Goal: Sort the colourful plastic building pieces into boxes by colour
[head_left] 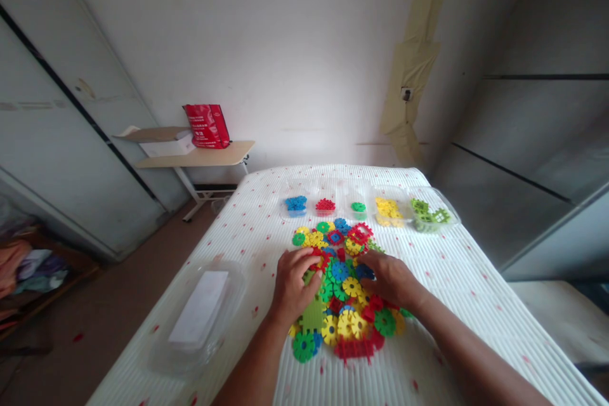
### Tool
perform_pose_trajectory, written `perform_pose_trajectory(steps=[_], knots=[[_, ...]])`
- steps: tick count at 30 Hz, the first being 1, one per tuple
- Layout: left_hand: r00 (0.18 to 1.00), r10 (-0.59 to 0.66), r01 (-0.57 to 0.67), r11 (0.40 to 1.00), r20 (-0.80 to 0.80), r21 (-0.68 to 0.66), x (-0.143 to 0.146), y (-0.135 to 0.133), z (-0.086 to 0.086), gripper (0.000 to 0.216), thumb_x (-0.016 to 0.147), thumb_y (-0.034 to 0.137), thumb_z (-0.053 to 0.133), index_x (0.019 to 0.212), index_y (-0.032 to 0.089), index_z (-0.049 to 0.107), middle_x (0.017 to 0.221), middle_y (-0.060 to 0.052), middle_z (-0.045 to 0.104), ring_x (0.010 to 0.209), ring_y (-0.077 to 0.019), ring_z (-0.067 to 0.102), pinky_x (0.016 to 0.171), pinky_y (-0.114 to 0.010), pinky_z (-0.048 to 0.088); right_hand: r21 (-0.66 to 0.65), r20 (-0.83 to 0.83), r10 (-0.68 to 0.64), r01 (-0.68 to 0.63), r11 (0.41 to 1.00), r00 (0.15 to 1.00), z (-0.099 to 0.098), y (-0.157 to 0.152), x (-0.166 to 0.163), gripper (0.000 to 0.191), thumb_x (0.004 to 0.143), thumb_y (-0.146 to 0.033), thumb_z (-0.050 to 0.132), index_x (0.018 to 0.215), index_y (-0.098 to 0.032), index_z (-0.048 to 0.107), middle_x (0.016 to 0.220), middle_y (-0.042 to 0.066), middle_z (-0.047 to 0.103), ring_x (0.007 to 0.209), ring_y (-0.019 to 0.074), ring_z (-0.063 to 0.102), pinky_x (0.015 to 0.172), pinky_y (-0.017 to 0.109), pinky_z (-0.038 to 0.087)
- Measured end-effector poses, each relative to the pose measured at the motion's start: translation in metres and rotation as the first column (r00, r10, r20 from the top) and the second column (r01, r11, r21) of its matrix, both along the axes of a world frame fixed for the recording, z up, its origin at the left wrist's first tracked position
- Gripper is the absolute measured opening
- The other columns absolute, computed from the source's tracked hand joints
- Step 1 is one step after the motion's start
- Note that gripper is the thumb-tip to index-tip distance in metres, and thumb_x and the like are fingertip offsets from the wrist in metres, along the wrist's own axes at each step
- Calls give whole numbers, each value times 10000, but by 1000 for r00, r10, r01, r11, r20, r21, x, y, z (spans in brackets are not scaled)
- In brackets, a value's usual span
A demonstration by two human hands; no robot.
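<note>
A heap of plastic interlocking pieces [343, 292] in red, yellow, green and blue lies in the middle of the white bed [257, 235]. My left hand [294, 284] rests on the heap's left side, fingers curled round a red piece [320, 259]. My right hand [390, 278] lies palm down on the heap's right side, fingertips bent onto the pieces near a blue one [364, 271]. Whether it holds any piece is hidden.
Along the far side stand clear tubs holding sorted pieces: blue [295, 204], red [325, 206], green [358, 207], yellow [389, 210] and light green [429, 214]. A clear lid [202, 312] lies at the left. A side table [195, 155] bears a red bag [207, 125].
</note>
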State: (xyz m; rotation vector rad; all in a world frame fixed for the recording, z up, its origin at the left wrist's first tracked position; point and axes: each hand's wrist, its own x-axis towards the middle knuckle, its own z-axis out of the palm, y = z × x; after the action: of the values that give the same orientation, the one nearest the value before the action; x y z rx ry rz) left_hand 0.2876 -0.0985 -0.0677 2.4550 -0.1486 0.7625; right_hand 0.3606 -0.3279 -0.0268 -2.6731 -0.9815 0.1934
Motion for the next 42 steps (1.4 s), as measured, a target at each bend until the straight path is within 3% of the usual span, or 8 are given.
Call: perform_pose_trajectory(steps=[4,8,13,18,24,29,34,42], knots=[[999,0,2,999,41,-50,1,2,-1,198,754,225,569,927,229,665,1070,-55,637,1015,-214,561,934,-414,420,67,-39,-4,7,998,999,5,-3,2,282,743,-249,528,999,-225,643,968,47,668,822,185,611,728,269,441],[999,14,-9,993,47,-115,2,4,-1,181,764,226,557,903,228,673,1054,-55,643,1000,-207,571,924,-399,439,232,-156,4,33,972,988,8,-11,7,314,749,-268,527,1035,-210,643,935,48,685,761,173,617,691,268,464],[997,64,-53,962,31,-266,6,10,-3,176,783,217,514,862,207,672,992,-61,655,959,-194,592,892,-375,470,356,-103,53,-13,934,993,10,-3,4,340,756,-292,543,1073,-205,632,1029,64,665,894,202,608,797,308,463],[988,147,-122,914,35,-387,10,19,-11,164,782,190,498,815,193,659,920,-57,662,928,-183,602,884,-352,472,239,94,143,-162,958,985,9,25,-7,328,754,-234,538,1070,-202,616,1029,79,646,947,210,575,846,320,415],[986,165,-141,885,17,-444,13,25,-18,161,789,206,493,806,185,652,899,-55,664,912,-173,607,877,-330,468,16,180,171,-177,984,969,-2,41,-10,296,749,-214,564,1041,-185,599,991,88,625,922,224,551,796,320,402],[987,160,-138,886,14,-442,13,23,-18,161,782,204,500,799,185,659,891,-53,667,902,-174,610,870,-327,469,13,208,185,-192,981,960,-12,40,-8,285,771,-261,577,1047,-194,582,985,78,620,928,222,538,789,317,398],[987,161,-137,884,17,-447,14,23,-20,157,780,200,501,797,181,656,889,-57,668,903,-176,609,873,-334,469,-30,260,181,-179,983,948,-9,43,-12,202,760,-241,571,952,-189,603,906,70,634,846,208,554,764,310,393],[984,179,-136,826,25,-546,15,26,-24,157,764,215,516,789,173,666,880,-55,675,887,-172,613,862,-323,468,146,160,112,-136,980,981,4,35,-10,263,790,-273,531,1027,-202,620,929,65,674,880,194,593,807,299,411]])
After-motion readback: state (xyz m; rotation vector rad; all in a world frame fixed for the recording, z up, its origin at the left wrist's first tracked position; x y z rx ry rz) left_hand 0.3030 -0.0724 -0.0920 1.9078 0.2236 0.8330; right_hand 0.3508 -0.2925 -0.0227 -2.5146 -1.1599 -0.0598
